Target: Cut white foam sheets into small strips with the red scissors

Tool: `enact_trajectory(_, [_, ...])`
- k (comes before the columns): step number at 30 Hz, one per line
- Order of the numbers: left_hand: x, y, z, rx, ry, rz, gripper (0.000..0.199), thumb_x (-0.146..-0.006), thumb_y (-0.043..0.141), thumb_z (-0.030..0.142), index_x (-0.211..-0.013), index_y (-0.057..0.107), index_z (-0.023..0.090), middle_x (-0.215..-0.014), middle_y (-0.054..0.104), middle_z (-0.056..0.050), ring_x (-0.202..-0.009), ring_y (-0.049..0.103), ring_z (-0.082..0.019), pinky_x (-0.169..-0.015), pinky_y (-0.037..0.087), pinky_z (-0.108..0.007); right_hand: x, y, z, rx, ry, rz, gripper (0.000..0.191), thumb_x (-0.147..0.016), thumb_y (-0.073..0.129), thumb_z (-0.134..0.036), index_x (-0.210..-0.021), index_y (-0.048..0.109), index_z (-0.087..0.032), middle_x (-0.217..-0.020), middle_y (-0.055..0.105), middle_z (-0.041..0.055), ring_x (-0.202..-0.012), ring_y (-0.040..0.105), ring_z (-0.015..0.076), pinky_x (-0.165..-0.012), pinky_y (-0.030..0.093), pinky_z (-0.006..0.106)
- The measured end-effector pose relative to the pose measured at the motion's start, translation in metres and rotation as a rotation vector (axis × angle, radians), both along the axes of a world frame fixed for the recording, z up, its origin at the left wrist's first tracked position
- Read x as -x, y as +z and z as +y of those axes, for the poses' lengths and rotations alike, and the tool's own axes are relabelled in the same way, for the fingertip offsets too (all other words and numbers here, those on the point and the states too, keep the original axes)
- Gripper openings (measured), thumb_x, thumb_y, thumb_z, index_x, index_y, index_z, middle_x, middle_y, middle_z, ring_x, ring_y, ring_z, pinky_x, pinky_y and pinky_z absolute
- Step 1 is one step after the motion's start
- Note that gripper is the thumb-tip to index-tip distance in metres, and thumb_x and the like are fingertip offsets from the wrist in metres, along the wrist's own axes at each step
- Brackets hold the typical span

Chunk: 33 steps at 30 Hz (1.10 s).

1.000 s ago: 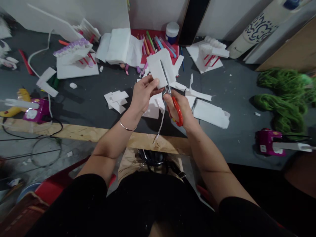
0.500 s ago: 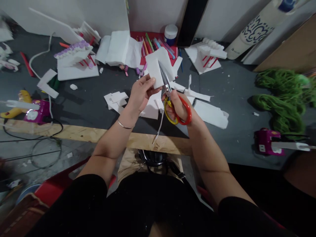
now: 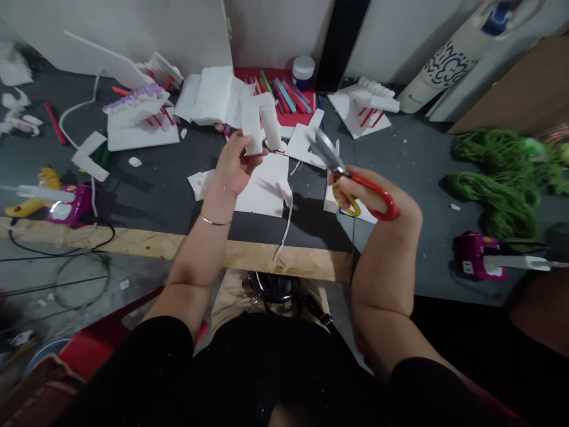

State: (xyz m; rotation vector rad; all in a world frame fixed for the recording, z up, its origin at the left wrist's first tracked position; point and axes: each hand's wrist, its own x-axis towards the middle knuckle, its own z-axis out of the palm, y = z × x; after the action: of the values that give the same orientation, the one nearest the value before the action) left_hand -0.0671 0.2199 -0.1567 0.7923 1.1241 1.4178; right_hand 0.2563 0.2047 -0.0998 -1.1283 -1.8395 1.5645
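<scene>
1. Pinching the lower end of a cut white piece, the left hand keeps its fingers narrow above the desk. Half a second ago it was farther right, and the piece looked like a broader sheet with scissor blades in it.
2. The piece is now held up, tilted, over the back half of the desk, just in front of the markers. It has the shape of an upside-down U: two strips with a gap, joined across the top, thin, smooth and matte.
3. The right hand grips the scissors by their red and yellow loops. It has swung toward the desk's right side, and the metal blades are now clear of the piece; blur hides how far they are parted.
4. Between the hands, more of a flat white sheet shows than before. At its right side a thin, curling strip trails over the raw wooden front edge.
5. Near the blade tips lies an angular, flat white scrap.
6. Unmoved toward the back edge are a white model on slim red posts and another with a ruffled lilac roof. Stringy, tangled green yarn fills the right side.
</scene>
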Motion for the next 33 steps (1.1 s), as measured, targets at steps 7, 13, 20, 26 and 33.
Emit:
enact_trajectory(7, [-0.041,0.004,-0.015,-0.003,-0.149,0.134,0.025,-0.09,0.074,0.032,-0.112,0.067,0.022,-0.098,0.076,-0.005,-0.096,0.083,-0.025,-0.056,0.058,-0.023,0.044,-0.045,0.023,-0.308,-0.402,0.36,0.065,-0.08,0.088,-0.072,-0.122,0.053,-0.036,-0.108,0.072,0.0029,-0.104,0.077,0.026,-0.091,0.068,0.047])
enact_trajectory(13, [-0.057,0.016,-0.03,-0.025,-0.25,0.179,0.02,-0.085,0.079,0.033,-0.097,0.068,0.02,-0.089,0.075,-0.004,-0.075,0.078,-0.018,-0.047,0.049,-0.02,0.059,-0.061,0.022,-0.326,-0.334,0.204,0.074,-0.088,0.083,-0.065,-0.144,0.042,-0.039,-0.132,0.067,0.0078,-0.129,0.072,0.0322,-0.106,0.066,0.057])
enact_trajectory(20, [-0.053,0.019,-0.028,0.025,-0.234,0.217,0.021,-0.079,0.08,0.033,-0.093,0.072,0.019,-0.077,0.072,-0.003,-0.068,0.075,-0.016,-0.044,0.047,-0.019,0.056,-0.034,0.013,-0.287,-0.284,0.014,0.054,-0.094,0.076,-0.056,-0.139,0.052,-0.038,-0.122,0.068,0.008,-0.119,0.07,0.0304,-0.086,0.067,0.047])
enact_trajectory(26, [-0.036,0.025,-0.024,0.01,-0.212,0.249,0.021,-0.08,0.079,0.036,-0.092,0.076,0.019,-0.068,0.069,-0.002,-0.057,0.066,-0.012,-0.042,0.043,-0.018,0.03,-0.045,0.034,-0.402,-0.385,0.016,0.047,-0.094,0.074,-0.05,-0.131,0.05,-0.036,-0.124,0.068,0.0089,-0.123,0.069,0.0313,-0.09,0.065,0.049])
enact_trajectory(33, [-0.047,0.032,-0.034,-0.025,-0.321,0.455,0.016,-0.074,0.072,0.022,-0.089,0.077,0.02,-0.066,0.063,0.002,-0.05,0.048,-0.01,-0.047,0.038,-0.024,0.042,-0.034,0.014,-0.321,-0.315,0.178,0.056,-0.092,0.076,-0.071,-0.125,0.049,-0.035,-0.118,0.072,0.0069,-0.121,0.074,0.0301,-0.103,0.063,0.053])
